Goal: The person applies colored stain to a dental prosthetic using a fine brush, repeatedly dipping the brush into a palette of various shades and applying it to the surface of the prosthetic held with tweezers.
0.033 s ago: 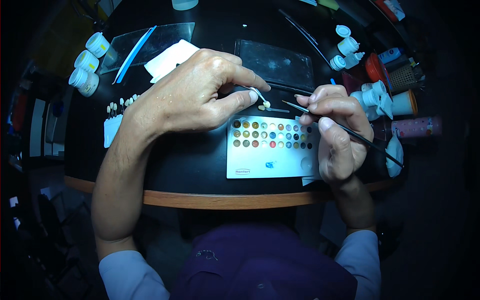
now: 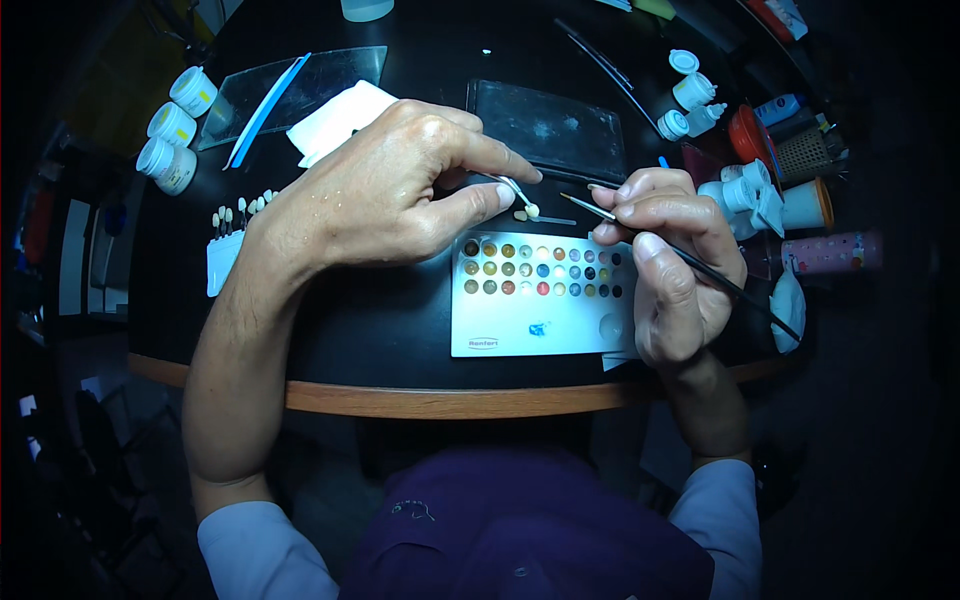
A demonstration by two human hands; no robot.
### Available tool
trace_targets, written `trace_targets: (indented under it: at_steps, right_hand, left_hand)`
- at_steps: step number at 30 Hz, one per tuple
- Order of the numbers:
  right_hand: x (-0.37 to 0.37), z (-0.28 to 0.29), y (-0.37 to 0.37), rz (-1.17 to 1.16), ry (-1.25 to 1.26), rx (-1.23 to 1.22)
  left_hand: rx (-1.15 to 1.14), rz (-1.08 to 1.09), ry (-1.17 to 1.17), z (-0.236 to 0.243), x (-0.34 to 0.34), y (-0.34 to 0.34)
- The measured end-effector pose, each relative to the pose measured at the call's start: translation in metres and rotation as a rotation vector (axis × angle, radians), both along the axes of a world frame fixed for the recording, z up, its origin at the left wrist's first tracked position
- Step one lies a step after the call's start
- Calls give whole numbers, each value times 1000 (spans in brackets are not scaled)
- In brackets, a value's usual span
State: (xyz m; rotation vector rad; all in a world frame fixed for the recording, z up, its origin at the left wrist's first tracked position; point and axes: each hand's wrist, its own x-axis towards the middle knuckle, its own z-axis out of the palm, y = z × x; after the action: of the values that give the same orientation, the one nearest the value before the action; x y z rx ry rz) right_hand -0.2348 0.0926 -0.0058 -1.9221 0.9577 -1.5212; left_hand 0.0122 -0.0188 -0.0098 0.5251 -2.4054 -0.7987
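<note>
Between the thumb and index finger of my left hand is a pair of metal tweezers. At their tips sits a small cream-coloured tooth crown. Close by lies a shade tab with a tooth-shaped end and a pale handle. My right hand is closed round a thin dark paintbrush, whose fine tip points at the crown, a short gap apart. Below both hands lies a white palette with rows of coloured wells and a blue smear; my right hand covers part of its right edge.
A rack of tooth shade tabs stands beside my left forearm. White jars and a glass plate are at the far left. Beyond my hands lies a dark flat case. Bottles and an orange-rimmed cup crowd the right.
The brush tip has shifted slightly away from me. My left hand, the tweezers and the crown hold nearly the same position.
</note>
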Motion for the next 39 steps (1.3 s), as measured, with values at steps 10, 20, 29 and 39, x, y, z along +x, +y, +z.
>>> trace_targets:
  at_steps: [10, 20, 29, 39]
  right_hand:
    - [5, -5, 1, 32, 55, -169]
    - [11, 0, 3, 48, 111, -178]
    - [12, 2, 3, 43, 149, -189]
    - [12, 1, 4, 34, 144, -184]
  left_hand:
    - [45, -87, -5, 5, -6, 6]
    - [52, -100, -27, 1, -9, 9]
    - [25, -75, -20, 4, -9, 14]
    - [18, -76, -13, 4, -9, 14]
